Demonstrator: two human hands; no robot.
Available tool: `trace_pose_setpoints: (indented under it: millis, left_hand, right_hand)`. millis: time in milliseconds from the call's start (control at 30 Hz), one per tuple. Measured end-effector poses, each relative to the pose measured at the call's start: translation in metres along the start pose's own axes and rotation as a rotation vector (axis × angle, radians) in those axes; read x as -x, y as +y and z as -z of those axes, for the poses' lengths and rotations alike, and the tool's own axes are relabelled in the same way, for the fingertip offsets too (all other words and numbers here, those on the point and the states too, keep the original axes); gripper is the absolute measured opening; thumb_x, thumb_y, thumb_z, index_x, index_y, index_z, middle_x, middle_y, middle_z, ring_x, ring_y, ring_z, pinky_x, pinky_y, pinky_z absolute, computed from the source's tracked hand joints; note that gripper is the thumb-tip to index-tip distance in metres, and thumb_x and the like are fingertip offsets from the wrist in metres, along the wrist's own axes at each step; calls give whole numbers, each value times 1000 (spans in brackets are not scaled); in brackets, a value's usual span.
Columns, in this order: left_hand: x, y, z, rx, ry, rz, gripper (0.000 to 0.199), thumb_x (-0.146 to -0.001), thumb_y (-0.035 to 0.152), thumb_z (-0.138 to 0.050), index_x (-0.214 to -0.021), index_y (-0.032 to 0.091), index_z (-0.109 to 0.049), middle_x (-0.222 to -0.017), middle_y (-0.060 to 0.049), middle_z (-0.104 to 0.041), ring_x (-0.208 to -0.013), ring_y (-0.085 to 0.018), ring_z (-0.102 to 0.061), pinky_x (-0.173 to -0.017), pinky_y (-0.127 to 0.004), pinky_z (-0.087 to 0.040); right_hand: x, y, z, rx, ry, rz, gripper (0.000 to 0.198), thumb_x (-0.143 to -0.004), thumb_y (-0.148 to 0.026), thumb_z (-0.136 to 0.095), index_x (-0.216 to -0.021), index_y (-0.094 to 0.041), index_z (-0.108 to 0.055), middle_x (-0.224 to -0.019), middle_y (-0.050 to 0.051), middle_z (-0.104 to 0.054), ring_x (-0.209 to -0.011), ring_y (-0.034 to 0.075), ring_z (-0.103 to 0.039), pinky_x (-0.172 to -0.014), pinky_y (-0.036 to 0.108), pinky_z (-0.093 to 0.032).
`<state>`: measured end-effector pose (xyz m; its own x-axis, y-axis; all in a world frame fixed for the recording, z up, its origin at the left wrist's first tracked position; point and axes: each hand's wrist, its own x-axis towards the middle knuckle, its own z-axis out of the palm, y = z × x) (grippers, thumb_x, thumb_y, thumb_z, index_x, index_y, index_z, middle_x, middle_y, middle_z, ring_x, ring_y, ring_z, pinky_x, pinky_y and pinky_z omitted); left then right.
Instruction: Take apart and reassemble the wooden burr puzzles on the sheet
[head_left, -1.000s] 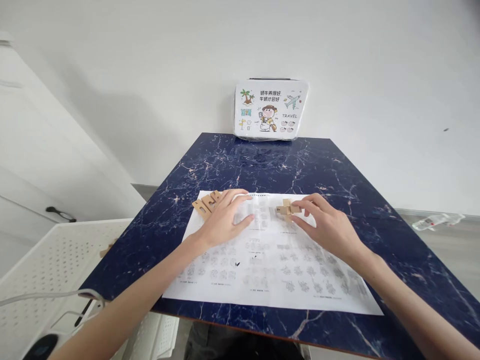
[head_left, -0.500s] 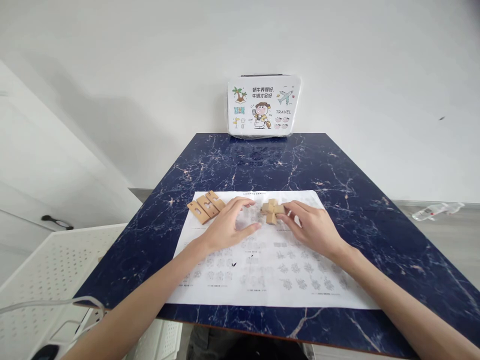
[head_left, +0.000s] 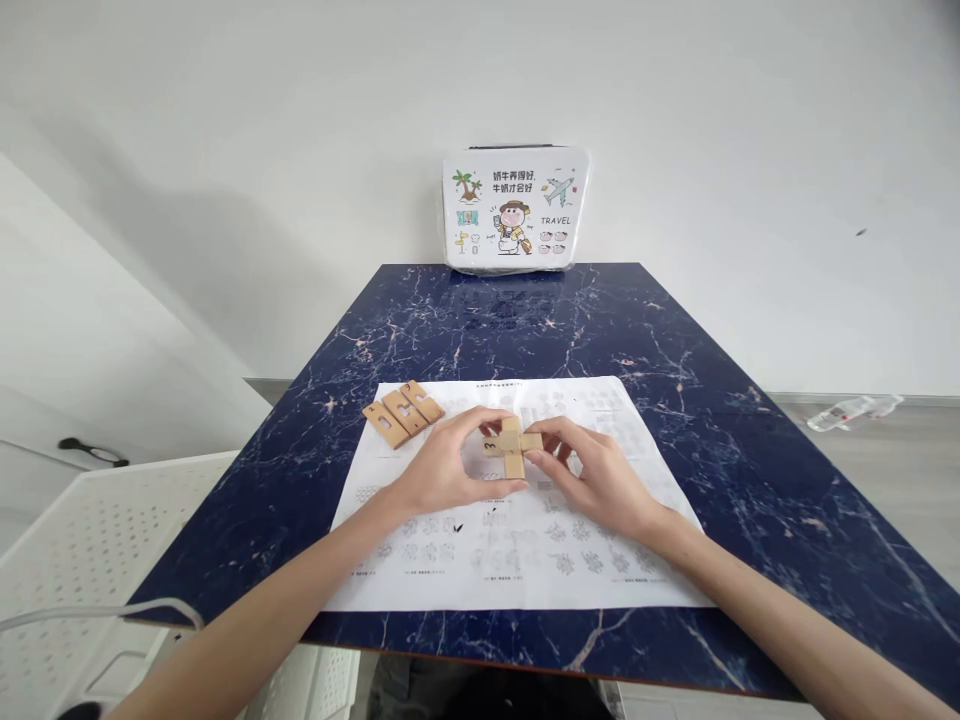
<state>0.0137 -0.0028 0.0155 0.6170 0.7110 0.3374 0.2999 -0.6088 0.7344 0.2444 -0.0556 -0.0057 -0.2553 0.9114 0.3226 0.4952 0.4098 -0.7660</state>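
Observation:
A small cross-shaped wooden interlocking puzzle (head_left: 513, 443) is held between my two hands above a printed paper sheet (head_left: 360, 540). The digit 3 shows on its left arm. My left hand (head_left: 450, 455) curves around it, thumb at the near end and fingers at the far end. From the right, my right hand (head_left: 600, 470) pinches the puzzle's right arm between thumb and fingers. Beyond my left hand, several flat wooden pieces with cut-outs (head_left: 403, 414) lie side by side at the sheet's upper left, some marked with numbers.
The dark blue marbled table (head_left: 525, 330) carries the sheet. At its far edge a white printed case (head_left: 514, 210) leans toward the wall. A white perforated unit (head_left: 97, 530) and a pale cable (head_left: 150, 606) are at the left. Clear plastic packaging (head_left: 855, 412) lies beyond the right edge.
My left hand has closed from an open curve onto the puzzle. My right hand brought the puzzle left and nearer, turning it so the 3 shows. The flat pieces stayed put.

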Motion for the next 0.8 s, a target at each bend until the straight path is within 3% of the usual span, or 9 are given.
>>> trace_pose_setpoints:
  millis: [233, 567, 700, 800]
  left_hand:
    - [1, -1, 2, 37, -44, 34, 60, -72, 48, -92, -121, 24, -67, -114, -6, -75, -97, -26, -70, -90, -44, -58]
    - [-1, -1, 5, 166, -185, 116, 50, -81, 45, -86, -123, 24, -68, -117, -6, -76, -108, -27, -72, -96, -44, -57]
    - [1, -2, -3, 46, -54, 66, 59, -79, 49, -88, -126, 24, -64, -122, -8, -75, -109, -29, -72, -95, -45, -59]
    - [3, -7, -8, -77, 49, -64, 69, -76, 48, -91, -132, 24, -59, -129, -10, -72, -114, -31, -71, -98, -47, -58]
  right_hand:
    - [3, 0, 0, -1, -45, 34, 20, -107, -41, -52, -112, -24, -61, -92, 6, -72, -79, 22, -66, -72, 35, -51]
    - [4, 2, -3, 81, 16, 209, 20, -109, -35, -49, -115, -20, -60, -90, 7, -72, -73, 19, -65, -66, 31, -49]
    - [3, 2, -6, 37, 48, 113, 20, -109, -37, -49, -109, -21, -60, -83, 4, -70, -67, 18, -61, -63, 31, -47]
    - [1, -1, -8, -5, 58, 16, 24, -108, -41, -48, -104, -21, -60, -81, 3, -68, -66, 17, -59, -63, 31, -45]
